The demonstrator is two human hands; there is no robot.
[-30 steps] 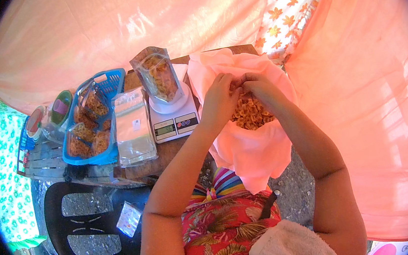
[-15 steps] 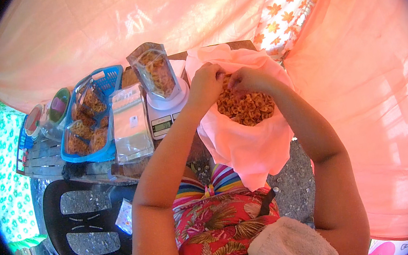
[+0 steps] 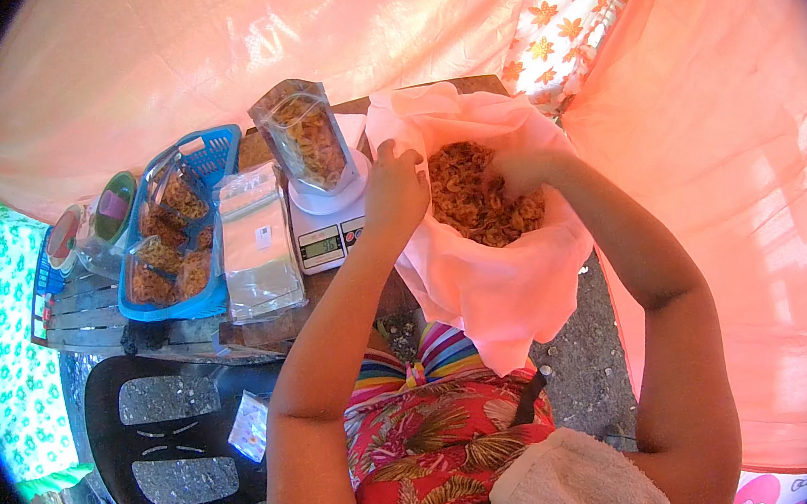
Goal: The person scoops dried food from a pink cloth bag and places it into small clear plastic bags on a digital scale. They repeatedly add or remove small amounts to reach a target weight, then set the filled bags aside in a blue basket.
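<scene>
Brown curled chips fill a container lined with pink cloth. My right hand reaches in from the right, its bent fingers closed among the chips; the tips are partly hidden. At the container's left side, my left hand has its fingers curled on the pink cloth. Just left of it stands a clear-fronted pouch of chips, upright on the round platform of a white kitchen scale with a lit display.
Flat empty pouches lie left of the scale. Beyond them, a blue basket holds several filled bags. Lidded tubs stand at the table's far left. A black chair is near left; pink sheeting hangs at the right.
My hands have moved apart: the left went back to the cloth's left side, the right moved slightly right and down into the chips. The scale's reading has changed.
</scene>
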